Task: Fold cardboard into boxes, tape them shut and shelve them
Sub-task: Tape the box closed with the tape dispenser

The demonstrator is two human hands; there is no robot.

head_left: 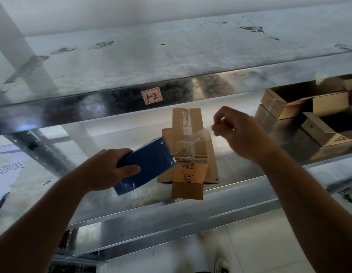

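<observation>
the cardboard box [188, 187] lies on the middle shelf [242, 170] of a metal rack, a long narrow piece running from the shelf's front edge toward the back, with flat flaps spread out on both its sides. a strip of clear tape already runs along its top seam, and there is dark print on its near part.

just left of the box, the left hand [110, 168] grips a blue tape dispenser [149, 161], fingers wrapped over the top and the thumb across the near face. the dispenser's cutting end is right at the box's left side, about halfway along it; i cannot tell whether it touches the cardboard.

from that end a length of clear tape [197, 139] stretches up and to the right, crossing above the box. the right hand [240, 133] is held above and to the right of the box, fingers curled in, pinching the free end of the tape between thumb and fingertips. the tape looks taut between the two hands.

above the box the upper shelf [151, 62] juts out, and a small pink-edged label [151, 96] with handwriting is stuck to its front lip, almost straight over the far end of the box. well to the right of the box, on the same shelf, sits a loose pile of small brown boxes [301, 109], some of them open. far to the left of the box a white printed sheet [6, 170] shows.
</observation>
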